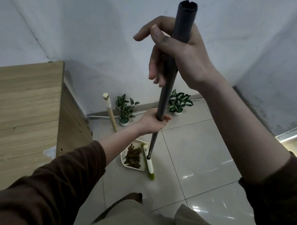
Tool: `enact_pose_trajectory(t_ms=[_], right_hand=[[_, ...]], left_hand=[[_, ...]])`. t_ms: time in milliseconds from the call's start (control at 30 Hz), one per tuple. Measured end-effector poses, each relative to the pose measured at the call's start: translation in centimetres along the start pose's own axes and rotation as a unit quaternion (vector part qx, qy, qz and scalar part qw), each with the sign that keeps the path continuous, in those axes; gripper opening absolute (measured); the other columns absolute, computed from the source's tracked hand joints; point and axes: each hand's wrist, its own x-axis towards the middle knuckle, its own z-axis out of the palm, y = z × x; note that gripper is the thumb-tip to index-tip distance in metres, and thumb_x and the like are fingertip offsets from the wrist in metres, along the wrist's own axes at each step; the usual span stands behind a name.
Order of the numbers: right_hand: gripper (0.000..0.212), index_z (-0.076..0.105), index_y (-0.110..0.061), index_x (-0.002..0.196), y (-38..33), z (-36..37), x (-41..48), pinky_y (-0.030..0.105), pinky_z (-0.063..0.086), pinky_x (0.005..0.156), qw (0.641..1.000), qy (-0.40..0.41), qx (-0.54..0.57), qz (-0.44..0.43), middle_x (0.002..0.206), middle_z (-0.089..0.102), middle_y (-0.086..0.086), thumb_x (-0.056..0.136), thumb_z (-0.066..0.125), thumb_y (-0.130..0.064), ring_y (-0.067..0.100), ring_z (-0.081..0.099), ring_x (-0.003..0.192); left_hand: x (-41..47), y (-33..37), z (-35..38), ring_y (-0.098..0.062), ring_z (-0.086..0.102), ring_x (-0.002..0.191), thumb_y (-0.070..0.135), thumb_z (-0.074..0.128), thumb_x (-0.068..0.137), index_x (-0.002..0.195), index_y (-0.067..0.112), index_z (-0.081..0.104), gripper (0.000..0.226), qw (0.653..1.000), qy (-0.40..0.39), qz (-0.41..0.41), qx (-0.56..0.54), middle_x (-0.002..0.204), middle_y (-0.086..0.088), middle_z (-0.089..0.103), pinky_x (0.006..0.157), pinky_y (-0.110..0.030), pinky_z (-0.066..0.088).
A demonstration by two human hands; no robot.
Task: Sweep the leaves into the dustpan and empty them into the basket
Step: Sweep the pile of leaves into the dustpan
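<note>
A broom with a long dark grey handle (166, 88) stands nearly upright in front of me. My right hand (175, 53) grips it near the top end, with the index finger and thumb sticking out. My left hand (154, 122) holds it lower down. Its white head with green bristles (150, 168) rests on the tiled floor against the right edge of a cream dustpan (124, 160). A pile of brown and green leaves (133, 156) lies inside the dustpan. The dustpan's pale wooden handle (110, 112) rises toward the wall. No basket is in view.
A light wooden cabinet (21, 111) fills the left side, close to the dustpan. Two small potted plants (125, 110) (178, 102) stand by the white wall. Glossy tiles (203, 154) stretch to the right. My legs in beige trousers (142, 220) are below.
</note>
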Motion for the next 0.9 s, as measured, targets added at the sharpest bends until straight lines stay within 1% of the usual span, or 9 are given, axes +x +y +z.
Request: enact_pose_trajectory(t_ms=[133,267,400,567,633,700,733,800,900], right_hand=[[0.025,0.061,0.003,0.109,0.3,-0.8,0.4,0.034,0.051,0.048,0.999,0.013,-0.008,0.031,0.060,0.060,0.029,0.103,0.044,-0.015,0.032,0.058,0.043],[0.025,0.062,-0.001,0.110,1.2,-1.5,0.6,0.047,0.054,0.054,0.997,0.033,-0.028,0.068,0.060,0.063,0.022,0.103,0.045,-0.018,0.032,0.061,0.049],[0.024,0.061,-0.002,0.112,2.4,-1.9,0.6,0.043,0.053,0.056,0.993,0.047,-0.046,0.098,0.064,0.064,0.022,0.104,0.044,-0.018,0.035,0.064,0.056],[0.021,0.061,-0.006,0.111,3.4,-2.1,1.1,0.042,0.053,0.055,0.991,0.056,-0.041,0.111,0.065,0.064,0.022,0.104,0.045,-0.018,0.038,0.065,0.060],[0.019,0.061,-0.008,0.110,3.9,-2.2,1.4,0.038,0.052,0.054,0.992,0.061,-0.034,0.107,0.065,0.065,0.021,0.103,0.046,-0.018,0.035,0.065,0.057],[0.017,0.061,-0.009,0.109,4.4,-2.0,1.7,0.037,0.051,0.052,0.992,0.070,-0.028,0.103,0.063,0.065,0.019,0.102,0.049,-0.018,0.032,0.065,0.055],[0.016,0.061,-0.009,0.108,4.7,-1.9,1.9,0.036,0.051,0.052,0.992,0.078,-0.025,0.101,0.063,0.065,0.019,0.101,0.050,-0.018,0.032,0.065,0.055],[0.013,0.061,-0.009,0.106,5.2,-1.7,2.3,0.037,0.051,0.051,0.991,0.100,-0.017,0.087,0.063,0.066,0.020,0.099,0.052,-0.015,0.033,0.064,0.053],[0.012,0.060,-0.009,0.107,6.2,-1.7,2.7,0.039,0.052,0.049,0.987,0.150,-0.009,0.057,0.060,0.066,0.016,0.097,0.054,-0.012,0.032,0.063,0.049]], left_hand=[[1.2,0.8,0.9,-0.019,0.065,0.102,-0.009,0.054,0.083,0.097,0.002,0.067,0.022,1.000,-0.013,-0.001,-0.020,0.110,-0.014,0.069,0.089,-0.024,0.050],[2.3,1.3,1.6,-0.017,0.062,0.111,0.001,0.061,0.085,0.111,0.003,0.066,0.027,0.999,-0.049,-0.006,0.016,0.119,-0.008,0.067,0.086,-0.013,0.043],[3.1,1.3,2.2,-0.015,0.052,0.123,0.019,0.070,0.084,0.125,0.009,0.060,0.043,0.996,-0.064,0.000,0.067,0.131,-0.003,0.059,0.098,-0.011,0.030],[4.1,0.8,2.6,-0.014,0.046,0.125,0.025,0.073,0.082,0.132,0.011,0.052,0.056,0.994,-0.061,0.026,0.088,0.132,-0.003,0.054,0.084,0.002,0.019],[4.4,0.8,2.3,-0.014,0.046,0.110,0.027,0.077,0.078,0.125,0.013,0.053,0.055,0.992,-0.060,0.047,0.102,0.115,-0.002,0.050,0.090,-0.006,0.028],[4.8,0.5,1.6,-0.019,0.041,0.123,0.034,0.081,0.071,0.131,0.015,0.047,0.071,0.983,-0.078,0.069,0.148,0.131,-0.004,0.047,0.109,-0.026,0.030],[4.9,0.3,1.1,-0.024,0.031,0.137,0.039,0.082,0.068,0.140,0.016,0.038,0.088,0.974,-0.095,0.075,0.189,0.146,-0.007,0.038,0.116,-0.037,0.024],[5.5,-0.5,-0.6,-0.029,0.002,0.147,0.049,0.081,0.064,0.150,0.023,0.018,0.110,0.949,-0.110,0.086,0.281,0.160,-0.006,0.010,0.117,-0.057,0.006],[6.4,-2.2,-4.1,-0.028,-0.016,0.146,0.057,0.075,0.066,0.151,0.030,0.009,0.111,0.928,-0.045,0.101,0.356,0.161,-0.002,-0.009,0.111,-0.062,-0.011]])
